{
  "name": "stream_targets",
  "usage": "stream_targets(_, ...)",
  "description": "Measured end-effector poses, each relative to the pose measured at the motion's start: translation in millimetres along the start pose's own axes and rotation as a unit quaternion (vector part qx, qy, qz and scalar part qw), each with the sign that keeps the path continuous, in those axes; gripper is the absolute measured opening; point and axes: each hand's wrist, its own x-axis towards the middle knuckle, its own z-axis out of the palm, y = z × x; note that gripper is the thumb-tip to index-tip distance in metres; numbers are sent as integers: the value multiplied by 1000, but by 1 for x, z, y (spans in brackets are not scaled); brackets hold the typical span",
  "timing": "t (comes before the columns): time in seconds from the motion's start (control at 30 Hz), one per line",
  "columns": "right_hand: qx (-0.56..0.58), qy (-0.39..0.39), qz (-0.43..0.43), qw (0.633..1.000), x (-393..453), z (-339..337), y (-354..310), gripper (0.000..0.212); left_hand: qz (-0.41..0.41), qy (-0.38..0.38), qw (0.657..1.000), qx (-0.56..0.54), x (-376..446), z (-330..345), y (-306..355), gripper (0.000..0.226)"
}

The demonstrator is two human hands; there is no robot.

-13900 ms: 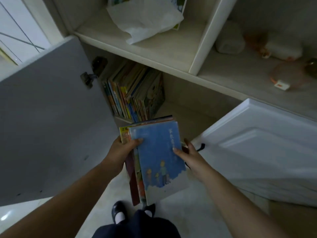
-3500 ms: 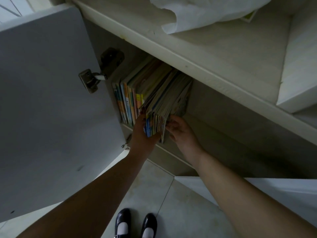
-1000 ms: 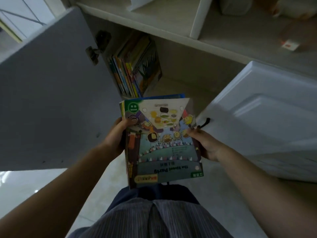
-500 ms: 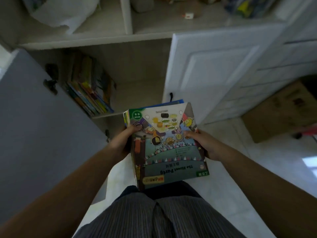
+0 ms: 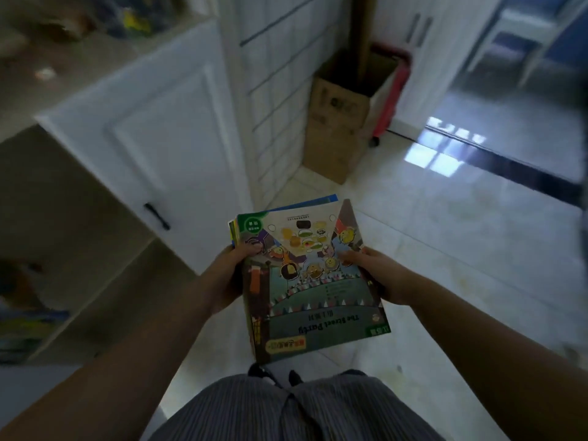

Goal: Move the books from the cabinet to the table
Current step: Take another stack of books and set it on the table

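Note:
I carry a stack of thin picture books (image 5: pixel 313 288) flat in front of my waist, the top cover teal with cartoon figures and upside-down lettering. My left hand (image 5: pixel 227 275) grips the stack's left edge, thumb on the cover. My right hand (image 5: pixel 378 275) grips the right edge, thumb on top too. The open cabinet (image 5: pixel 79 237) lies at the left, with a blurred row of books (image 5: pixel 22 316) still on its lower shelf at the far left edge. No table is in view.
The cabinet's white door (image 5: pixel 165 135) with a black handle stands open ahead on the left. A cardboard box (image 5: pixel 343 113) and a red cart (image 5: pixel 394 90) stand against the tiled wall ahead. Glossy floor tiles (image 5: pixel 461 243) stretch right toward a doorway.
My view has swung right, away from the cabinet toward the open floor and doorway. Both hands keep the same hold on the stack of books.

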Motion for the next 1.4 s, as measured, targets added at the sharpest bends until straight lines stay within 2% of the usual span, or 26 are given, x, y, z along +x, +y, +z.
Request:
stream_targets(0.13, 56, 78, -13, 995, -55, -64, 41, 53, -31, -72, 995, 64, 16, 81, -18, 19)
stream_targets(0.4, 150, 200, -38, 967, -200, -186, 139, 25, -86, -199, 964, 156, 4, 272, -102, 18)
stream_targets(0.57, 213, 287, -44, 933, -287, -242, 202, 20, -103, -267, 933, 220, -14, 383, -161, 30)
stream_targets(0.63, 241, 316, -42, 917, -313, -259, 228, 25, -116, -285, 920, 243, -22, 420, -182, 33)
stream_targets(0.7, 271, 361, -35, 892, -341, -272, 253, 29, -131, -317, 900, 270, -32, 458, -205, 32)
stream_targets(0.8, 308, 418, -27, 854, -378, -285, 284, 23, -159, -366, 866, 302, -49, 507, -232, 30)
stream_targets(0.87, 332, 450, -21, 829, -401, -293, 304, 28, -169, -407, 835, 329, -60, 540, -251, 29)
stream_targets(1.0, 384, 482, -22, 787, -436, -307, 339, 36, -197, -448, 792, 366, -75, 593, -285, 26)
stream_targets(1.1, 439, 507, -32, 741, -462, -320, 366, 31, -212, -477, 747, 412, -84, 643, -316, 25)
stream_targets(1.4, 533, 594, -12, 602, -515, -353, 421, 38, -228, -541, 634, 504, -112, 773, -410, 20)
